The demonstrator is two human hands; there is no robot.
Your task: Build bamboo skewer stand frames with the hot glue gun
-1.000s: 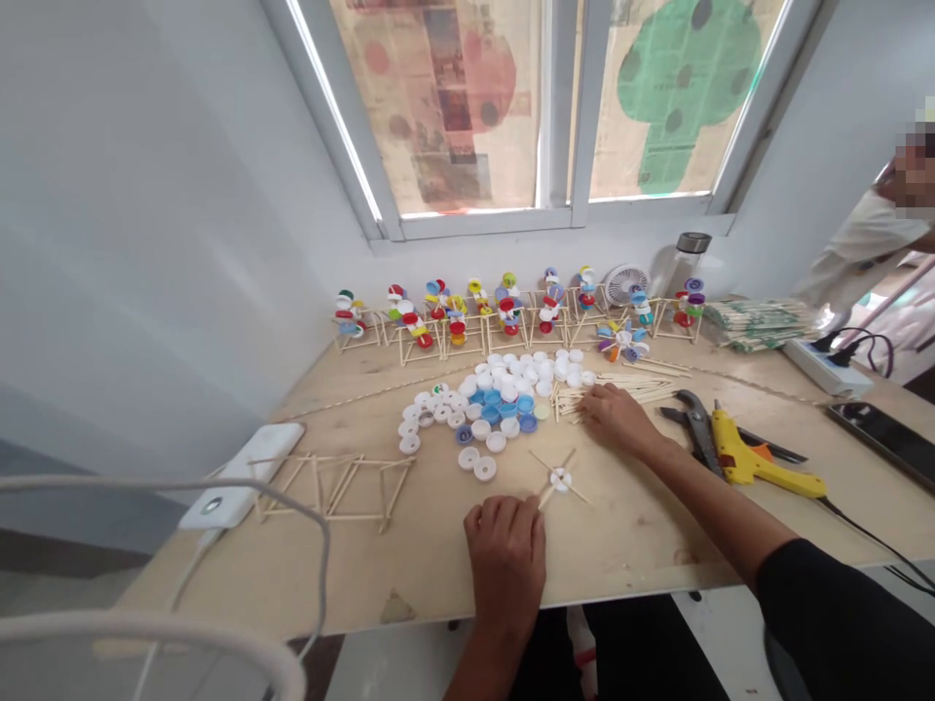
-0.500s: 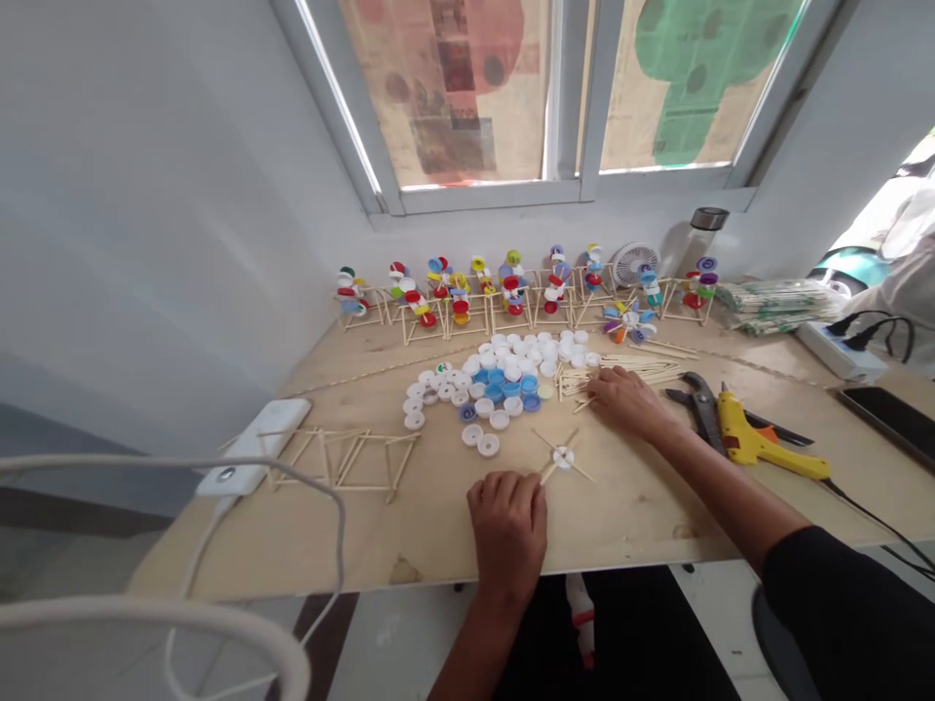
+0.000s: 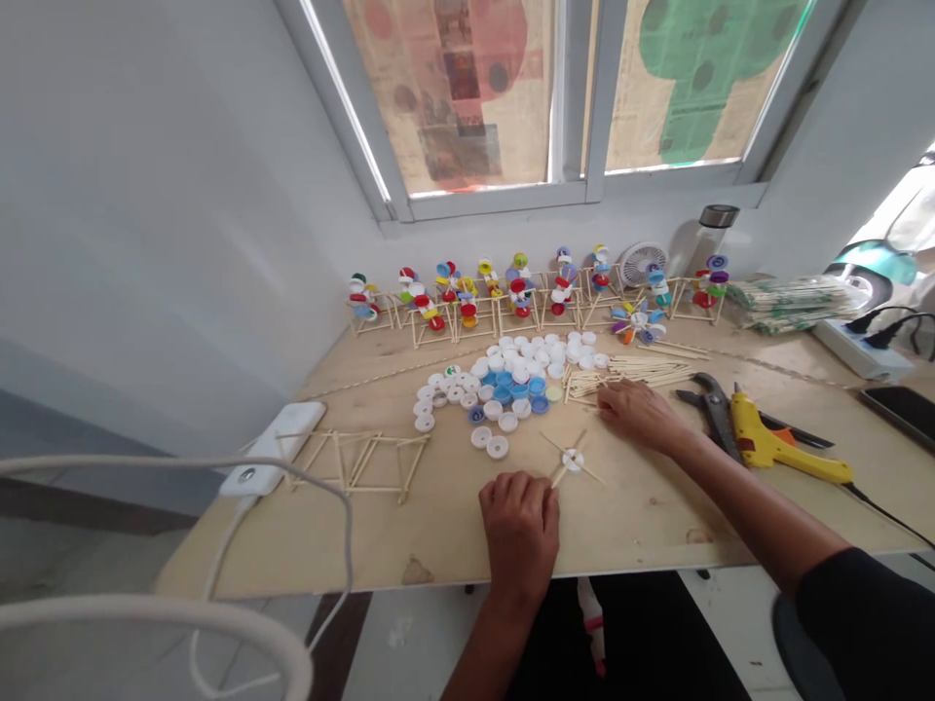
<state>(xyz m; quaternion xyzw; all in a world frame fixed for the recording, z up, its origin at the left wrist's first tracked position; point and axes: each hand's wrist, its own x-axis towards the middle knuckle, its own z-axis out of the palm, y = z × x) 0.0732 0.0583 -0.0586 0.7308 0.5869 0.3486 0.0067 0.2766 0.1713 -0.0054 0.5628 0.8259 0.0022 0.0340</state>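
Note:
My left hand point(image 3: 519, 526) rests on the wooden table near its front edge, fingers curled, at the lower left of a white cap with sticks laid out in a cross point(image 3: 573, 460). Whether it holds anything is hidden. My right hand point(image 3: 637, 414) lies at the near side of a pile of thin wooden sticks point(image 3: 650, 370), its fingers bent down and their tips too small to make out. White bottle caps point(image 3: 497, 447) and blue caps point(image 3: 519, 389) are spread over the middle of the table, left of the sticks.
Stick frames with coloured caps point(image 3: 520, 300) line the wall. Bare stick frames point(image 3: 351, 462) stand at left by a white power strip point(image 3: 274, 448). Pliers point(image 3: 717, 414), a yellow glue gun point(image 3: 789, 450), a phone point(image 3: 902, 414) and a small fan point(image 3: 643, 265) are at right.
The whole view has shifted slightly, so the table things appear further right. My right hand has drawn back a little from the stick pile; my left hand stays by the cross.

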